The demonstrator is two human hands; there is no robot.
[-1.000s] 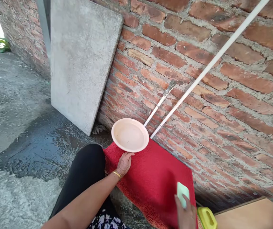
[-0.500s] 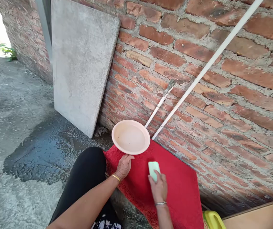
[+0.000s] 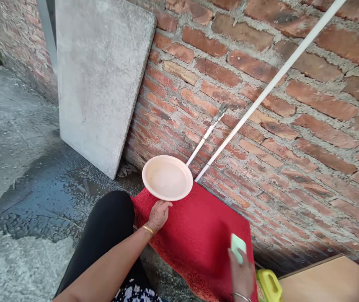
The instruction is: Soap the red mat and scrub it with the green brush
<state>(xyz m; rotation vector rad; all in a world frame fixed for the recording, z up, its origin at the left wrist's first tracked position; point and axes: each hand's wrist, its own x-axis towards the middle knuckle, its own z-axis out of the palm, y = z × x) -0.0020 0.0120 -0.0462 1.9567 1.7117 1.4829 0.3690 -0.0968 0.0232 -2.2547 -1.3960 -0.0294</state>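
Observation:
My left hand [image 3: 158, 216] is closed on the red mat's left side, just below the near rim of a pale pink basin [image 3: 167, 178]. Its fingertips are partly hidden, so what they grip, if anything, cannot be made out. The basin sits at the mat's far left corner and looks nearly bare inside, with a few dark specks. Over the right part of the shaggy red mat [image 3: 198, 228], my right hand [image 3: 241, 268] grips a pale green rounded block [image 3: 238, 247]. Motion slightly blurs that hand.
A brick wall [image 3: 261, 159] rises behind the mat, with white pipes [image 3: 238, 126] running along it. A grey slab [image 3: 100, 79] leans there on the left. Wet concrete [image 3: 37, 201] lies below it. At lower right are a yellow jug [image 3: 269, 283] and a tan board [image 3: 330, 279].
My right hand has moved right and toward me across the mat with the green block. My left hand stays by the basin; the view has shifted slightly.

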